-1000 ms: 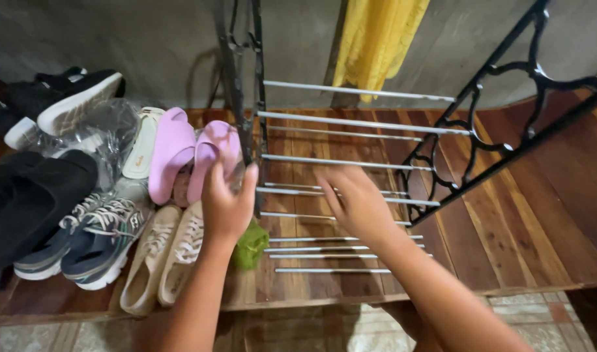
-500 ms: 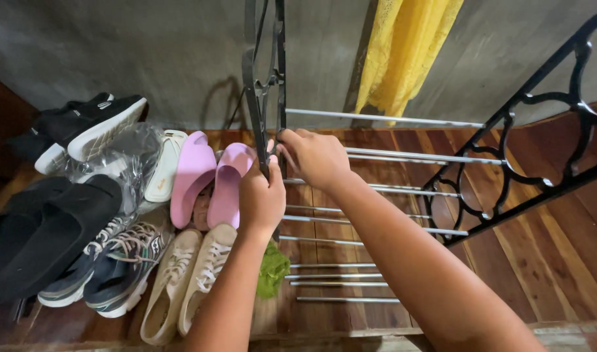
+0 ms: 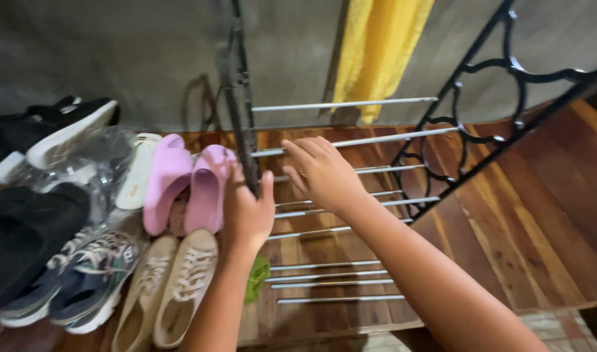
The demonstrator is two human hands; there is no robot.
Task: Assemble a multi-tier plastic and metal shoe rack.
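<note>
The metal shoe rack (image 3: pixel 350 195) stood tilted on the wooden platform (image 3: pixel 539 241), its black side frame (image 3: pixel 241 130) clamped in the left hand (image 3: pixel 246 212) while the right hand (image 3: pixel 321 173) rested on a silver rail (image 3: pixel 377 139), fingers loosely together. With so little grip, the rack could have swung sideways. It might then have knocked the pink slippers (image 3: pixel 184 186) and beige sneakers (image 3: pixel 168 287) just beside it.
</note>
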